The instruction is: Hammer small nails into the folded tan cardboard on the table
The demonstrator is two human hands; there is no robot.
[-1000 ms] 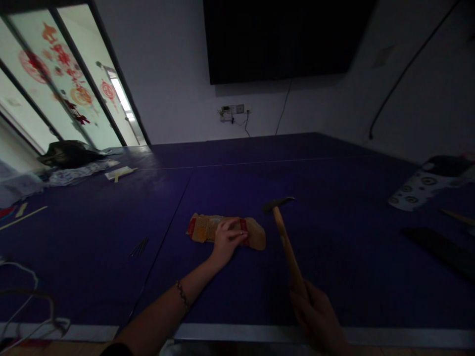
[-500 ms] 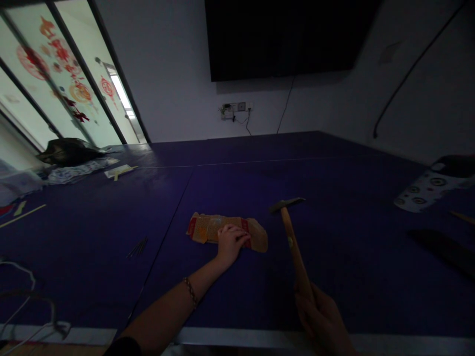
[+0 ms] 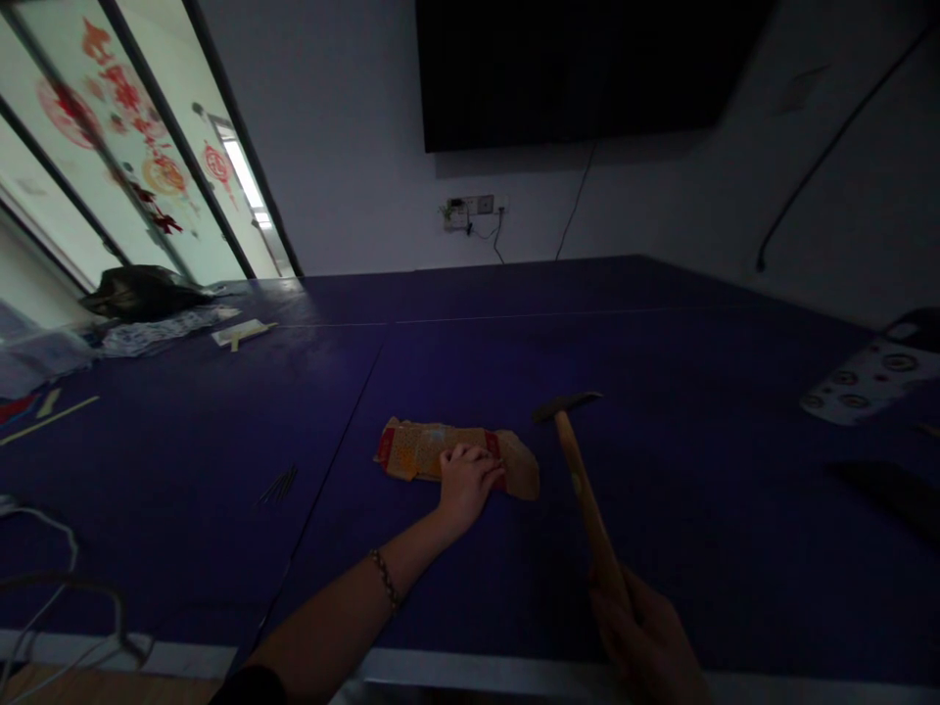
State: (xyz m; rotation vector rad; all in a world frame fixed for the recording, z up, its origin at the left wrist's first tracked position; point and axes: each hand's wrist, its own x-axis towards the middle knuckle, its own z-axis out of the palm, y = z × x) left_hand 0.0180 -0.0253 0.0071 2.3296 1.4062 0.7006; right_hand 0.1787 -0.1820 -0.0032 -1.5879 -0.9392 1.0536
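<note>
A flattened piece of brown and red cardboard packaging (image 3: 422, 451) lies on the purple table. My left hand (image 3: 468, 483) rests on its right half, fingers bent and close together; at the fingertips something may be pinched, too small and dark to make out. To the right, my right hand (image 3: 642, 622) grips a hammer (image 3: 587, 494) near the bottom of its wooden handle. The metal hammer head is raised over the table, right of the cardboard and apart from it. Several thin dark nails (image 3: 279, 484) lie in a small bunch to the left.
The purple table (image 3: 470, 367) has a seam left of the cardboard. Pale cables (image 3: 63, 548) curl at the near left. A black bag (image 3: 143, 292) sits at the far left. On the right are a patterned pouch (image 3: 863, 377) and a dark flat object (image 3: 888, 497).
The view has shifted slightly, so most things appear a little to the right. My left hand stays on the cardboard, and the hammer remains raised in my right hand.
</note>
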